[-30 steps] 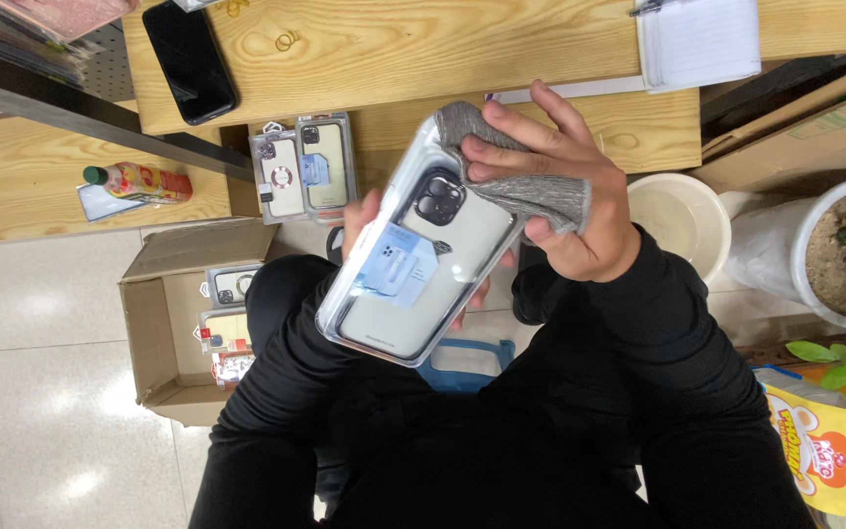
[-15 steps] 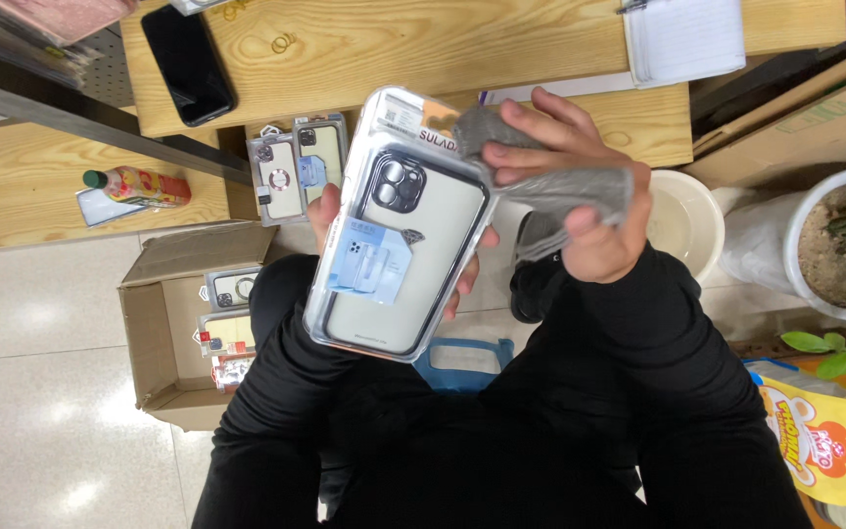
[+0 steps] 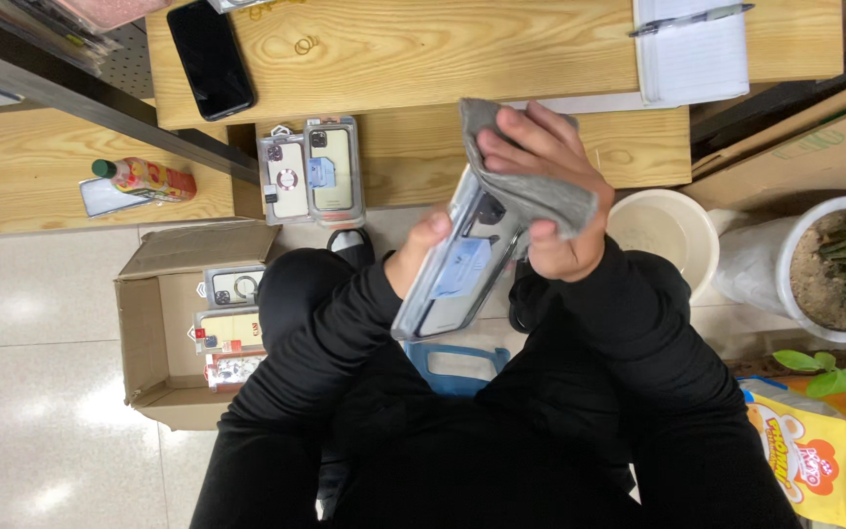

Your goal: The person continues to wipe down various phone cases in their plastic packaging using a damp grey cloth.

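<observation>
My left hand (image 3: 415, 253) grips a clear plastic phone-case package (image 3: 450, 269) by its left edge, tilted nearly edge-on to me. A pale case with a blue sticker shows inside it. My right hand (image 3: 545, 196) presses a grey cloth (image 3: 531, 186) over the package's upper right side. Both arms wear black sleeves, and the package hangs above my lap.
A wooden desk (image 3: 423, 49) ahead carries a black phone (image 3: 211, 59) and a white notebook with a pen (image 3: 689, 54). Two packaged cases (image 3: 310, 168) lean below it. An open cardboard box (image 3: 178, 323) of cases sits left. A white bucket (image 3: 663, 230) and potted plant (image 3: 834, 269) stand right.
The package has turned from facing me flat to nearly edge-on, and my right hand with the cloth has moved up over its top right side.
</observation>
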